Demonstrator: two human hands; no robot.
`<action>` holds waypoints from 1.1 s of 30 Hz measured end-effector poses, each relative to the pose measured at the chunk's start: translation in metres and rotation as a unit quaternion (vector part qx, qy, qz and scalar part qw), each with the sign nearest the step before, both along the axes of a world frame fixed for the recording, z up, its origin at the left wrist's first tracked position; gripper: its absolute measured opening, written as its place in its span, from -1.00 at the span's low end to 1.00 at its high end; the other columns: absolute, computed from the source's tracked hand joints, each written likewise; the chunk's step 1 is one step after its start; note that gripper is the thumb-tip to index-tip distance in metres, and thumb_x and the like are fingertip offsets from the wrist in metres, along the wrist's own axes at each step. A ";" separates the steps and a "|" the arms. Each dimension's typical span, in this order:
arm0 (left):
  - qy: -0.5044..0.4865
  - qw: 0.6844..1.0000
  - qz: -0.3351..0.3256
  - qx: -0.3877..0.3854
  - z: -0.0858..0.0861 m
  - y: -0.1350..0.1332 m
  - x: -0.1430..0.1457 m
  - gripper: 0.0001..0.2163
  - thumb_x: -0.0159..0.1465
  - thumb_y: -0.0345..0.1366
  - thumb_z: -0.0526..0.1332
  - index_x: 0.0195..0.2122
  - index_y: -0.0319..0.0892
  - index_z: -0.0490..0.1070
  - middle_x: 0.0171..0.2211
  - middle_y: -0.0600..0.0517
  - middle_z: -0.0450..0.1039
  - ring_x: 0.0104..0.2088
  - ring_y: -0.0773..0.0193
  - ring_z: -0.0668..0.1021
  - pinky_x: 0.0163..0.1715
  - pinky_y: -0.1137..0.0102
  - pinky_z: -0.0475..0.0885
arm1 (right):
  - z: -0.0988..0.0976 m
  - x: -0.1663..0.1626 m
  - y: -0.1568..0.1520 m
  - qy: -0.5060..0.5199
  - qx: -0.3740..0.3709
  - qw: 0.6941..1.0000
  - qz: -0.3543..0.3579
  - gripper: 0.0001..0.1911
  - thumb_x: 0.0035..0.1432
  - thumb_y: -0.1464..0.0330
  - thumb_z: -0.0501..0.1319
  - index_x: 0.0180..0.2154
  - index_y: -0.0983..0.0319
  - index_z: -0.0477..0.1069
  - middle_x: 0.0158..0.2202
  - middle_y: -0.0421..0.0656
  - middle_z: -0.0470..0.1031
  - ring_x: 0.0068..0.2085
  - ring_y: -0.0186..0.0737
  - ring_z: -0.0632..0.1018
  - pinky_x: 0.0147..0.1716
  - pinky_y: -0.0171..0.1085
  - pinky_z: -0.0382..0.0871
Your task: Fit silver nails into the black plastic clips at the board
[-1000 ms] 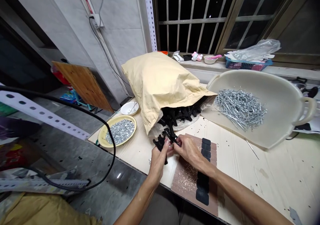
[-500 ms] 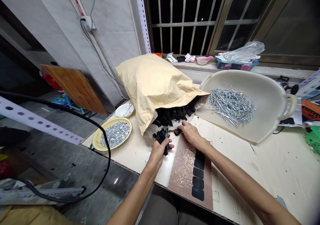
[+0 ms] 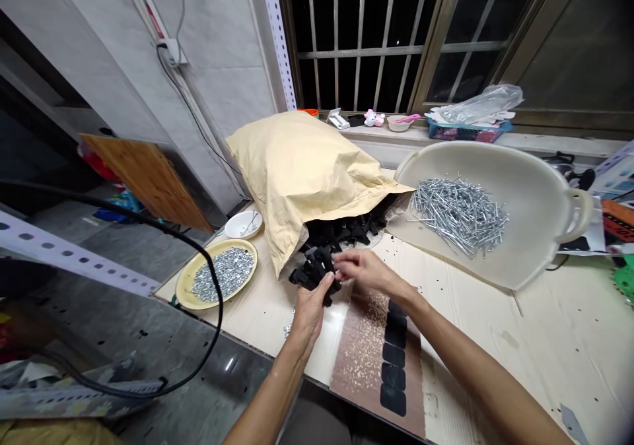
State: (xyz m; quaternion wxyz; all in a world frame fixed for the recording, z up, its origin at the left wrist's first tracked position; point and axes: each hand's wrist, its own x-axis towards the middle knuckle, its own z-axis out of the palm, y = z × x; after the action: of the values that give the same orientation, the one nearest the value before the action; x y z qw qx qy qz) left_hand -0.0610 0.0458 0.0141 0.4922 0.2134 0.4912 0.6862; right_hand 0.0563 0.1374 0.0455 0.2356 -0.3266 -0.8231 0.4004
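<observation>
My left hand (image 3: 312, 303) is closed round a bunch of black plastic parts (image 3: 311, 268), held just above the table's near edge. My right hand (image 3: 364, 270) pinches at the right side of that same bunch, fingers together. Just behind the hands, a tan paper sack (image 3: 307, 168) lies on its side with its mouth open toward me, and more black plastic parts (image 3: 354, 227) spill from it. A brown speckled board (image 3: 364, 346) with a row of black pads (image 3: 395, 359) lies under my right forearm.
A big cream plastic scoop (image 3: 535, 234) holds a heap of silver nails (image 3: 458, 210) at the right. A yellow plate (image 3: 185, 293) of small silver nuts and a white bowl (image 3: 242, 224) sit at the left. A black cable (image 3: 198, 247) loops beside the table's left edge.
My right hand came back from the sack's mouth to the bunch in my left hand. My left hand rose slightly with the bunch.
</observation>
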 end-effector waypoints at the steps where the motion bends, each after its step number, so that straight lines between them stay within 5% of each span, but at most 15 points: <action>1: -0.007 1.000 -0.003 -0.002 0.001 -0.001 -0.002 -0.63 0.00 -0.24 0.40 -0.19 -0.29 0.47 -0.22 -0.11 0.55 -0.31 0.23 0.59 -0.22 0.35 0.45 | -0.005 -0.004 0.008 -0.010 0.003 0.999 -0.038 -0.72 0.21 0.38 0.00 -0.15 0.28 0.42 -0.38 -0.16 0.49 -0.39 -0.32 0.49 -0.37 -0.34 0.32; 4: -0.011 1.000 -0.021 -0.001 0.007 -0.006 -0.007 -0.64 0.02 -0.24 0.39 -0.16 -0.26 0.46 -0.20 -0.11 0.55 -0.31 0.21 0.60 -0.22 0.32 0.45 | -0.023 -0.016 0.032 -0.054 0.043 0.989 -0.131 -0.78 0.16 0.39 0.06 -0.19 0.31 0.41 -0.36 -0.10 0.49 -0.36 -0.27 0.48 -0.34 -0.32 0.29; 7: -0.005 1.000 -0.026 0.003 0.012 -0.007 -0.010 -0.66 0.03 -0.25 0.39 -0.16 -0.21 0.47 -0.18 -0.08 0.55 -0.27 0.16 0.60 -0.19 0.31 0.44 | -0.036 -0.029 0.040 -0.061 0.056 0.988 -0.134 -0.79 0.08 0.43 0.13 -0.19 0.31 0.37 -0.36 -0.09 0.48 -0.34 -0.22 0.47 -0.34 -0.30 0.26; 11: -0.009 1.000 -0.015 -0.001 0.015 -0.001 -0.014 -0.69 0.03 -0.25 0.38 -0.19 -0.18 0.48 -0.21 -0.03 0.56 -0.29 0.19 0.60 -0.17 0.31 0.44 | -0.027 -0.022 0.023 -0.043 0.065 0.982 -0.170 -0.73 0.15 0.37 0.08 -0.09 0.30 0.29 -0.32 -0.10 0.46 -0.33 -0.23 0.47 -0.32 -0.30 0.29; 16: -0.003 1.000 0.011 0.002 0.017 0.016 0.011 -0.59 -0.10 -0.27 0.46 -0.20 -0.21 0.48 -0.26 0.00 0.56 -0.23 0.25 0.58 -0.10 0.36 0.41 | 0.003 0.016 -0.036 0.026 0.091 0.988 -0.119 -0.69 0.24 0.37 0.02 0.03 0.20 0.23 -0.16 -0.14 0.45 -0.21 -0.28 0.49 -0.18 -0.32 0.37; 20: -0.065 0.995 -0.075 0.014 0.018 0.025 0.055 -0.55 -0.15 -0.32 0.48 -0.18 -0.22 0.48 -0.21 0.01 0.55 -0.13 0.25 0.55 0.01 0.37 0.35 | 0.016 0.049 -0.062 -0.013 0.118 0.980 -0.162 -0.57 0.16 0.48 0.07 0.08 0.13 0.26 -0.05 -0.16 0.39 -0.06 -0.25 0.45 -0.02 -0.29 0.32; 24: -0.052 0.986 -0.159 -0.001 0.017 0.016 0.085 -0.57 -0.05 -0.34 0.44 -0.12 -0.17 0.45 -0.24 0.05 0.54 -0.21 0.27 0.56 -0.01 0.30 0.37 | 0.025 0.128 -0.069 -0.093 0.066 0.975 -0.189 -0.70 0.16 0.27 0.18 -0.04 0.03 0.43 -0.20 -0.22 0.49 -0.21 -0.22 0.51 -0.23 -0.27 0.41; 26: 0.006 0.981 -0.193 0.015 0.018 0.008 0.091 -0.68 0.02 -0.31 0.39 -0.17 -0.18 0.46 -0.26 0.04 0.52 -0.22 0.26 0.55 0.00 0.27 0.36 | 0.022 0.184 -0.066 -0.196 0.035 0.911 -0.360 -0.78 0.20 0.29 0.12 -0.21 0.14 0.52 -0.25 -0.12 0.52 -0.23 -0.16 0.52 -0.25 -0.23 0.38; 29: 0.142 0.964 -0.217 0.058 0.023 0.001 0.095 -0.76 0.09 -0.29 0.34 -0.21 -0.19 0.47 -0.18 -0.03 0.51 -0.09 0.18 0.51 0.06 0.23 0.31 | -0.001 0.259 -0.047 -0.285 0.013 0.828 -0.482 -0.59 0.26 0.28 -0.04 -0.23 0.38 0.50 -0.18 0.20 0.45 -0.15 0.09 0.50 -0.20 -0.04 0.31; 30: 0.173 0.959 -0.218 0.058 0.025 0.000 0.097 -0.74 0.08 -0.29 0.34 -0.18 -0.17 0.46 -0.16 -0.04 0.50 -0.07 0.15 0.50 0.06 0.21 0.31 | -0.011 0.276 -0.038 -0.324 0.000 0.796 -0.511 -0.58 0.25 0.24 -0.02 -0.21 0.41 0.50 -0.13 0.25 0.41 -0.13 0.15 0.49 -0.20 0.00 0.30; 33: 0.208 0.957 -0.193 0.056 0.029 0.003 0.102 -0.68 0.05 -0.30 0.35 -0.15 -0.14 0.42 -0.16 -0.05 0.50 -0.05 0.11 0.49 0.02 0.17 0.33 | -0.037 0.302 -0.012 -0.388 -0.025 0.762 -0.519 -0.58 0.22 0.23 0.00 -0.14 0.39 0.48 -0.04 0.25 0.35 -0.09 0.15 0.49 -0.19 -0.02 0.30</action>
State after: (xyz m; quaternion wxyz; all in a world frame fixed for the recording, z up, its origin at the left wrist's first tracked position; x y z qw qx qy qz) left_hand 0.0406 0.0490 0.0429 0.4895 0.4691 0.4929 0.5453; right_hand 0.3588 0.1249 0.0083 0.0600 -0.8366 -0.5390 0.0767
